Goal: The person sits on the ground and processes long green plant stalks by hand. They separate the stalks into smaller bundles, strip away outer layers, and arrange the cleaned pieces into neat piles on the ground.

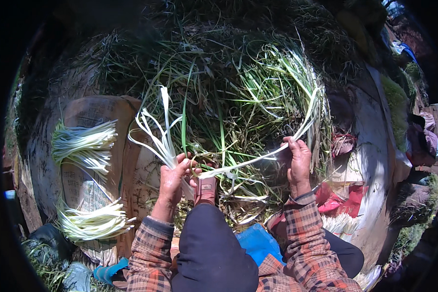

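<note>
My left hand [175,179] grips a small bunch of pale leafy stalks [164,140], their white ends fanned upward. My right hand [299,160] pinches a long white-and-green stalk [252,161] between thumb and fingers; it stretches across from beside my left hand and its green leaves run up to the right. Beyond both hands lies a loose heap of green leaves [204,98]. To the left, two bundles of trimmed pale stalks, one upper [87,144] and one lower [95,222], rest on a printed sack [80,186].
Red plastic [341,200] and upright bundles of white stalks [339,224] lie right of my right forearm. Blue plastic [261,242] is between my legs. My shoe [205,189] stands just below my left hand. Filled dark bags [49,244] sit at the lower left.
</note>
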The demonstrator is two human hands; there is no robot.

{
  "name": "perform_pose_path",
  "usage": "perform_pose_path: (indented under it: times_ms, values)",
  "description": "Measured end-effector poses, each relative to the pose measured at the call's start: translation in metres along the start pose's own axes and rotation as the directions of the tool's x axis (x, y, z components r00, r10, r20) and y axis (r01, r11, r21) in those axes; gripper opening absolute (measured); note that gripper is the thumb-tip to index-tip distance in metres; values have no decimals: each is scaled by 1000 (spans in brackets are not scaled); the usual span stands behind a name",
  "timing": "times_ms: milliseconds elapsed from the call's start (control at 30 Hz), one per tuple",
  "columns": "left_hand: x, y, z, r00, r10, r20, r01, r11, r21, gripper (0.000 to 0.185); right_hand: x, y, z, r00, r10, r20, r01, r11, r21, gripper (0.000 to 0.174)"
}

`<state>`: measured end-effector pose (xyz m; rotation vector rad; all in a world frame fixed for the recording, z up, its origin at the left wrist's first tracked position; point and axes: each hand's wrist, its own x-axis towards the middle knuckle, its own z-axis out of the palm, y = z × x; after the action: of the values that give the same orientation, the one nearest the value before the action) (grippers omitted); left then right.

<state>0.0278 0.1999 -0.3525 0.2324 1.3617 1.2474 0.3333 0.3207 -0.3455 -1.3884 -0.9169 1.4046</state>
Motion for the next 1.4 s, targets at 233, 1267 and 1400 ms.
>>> perform_pose_path:
  times_ms: [233,1267,1400]
  values:
    - [-15,22,51,964,214,161,-215,977,-11,31,-10,-66,102,921,-56,387,166,952,-256,18]
    - [39,113,7,888,449,-96,-454,829,-326,11,-49,65,22,861,142,488,301,631,-715,36]
    - [33,82,28,913,401,-78,-397,826,-399,18,-65,32,67,826,60,561,101,963,-251,43]
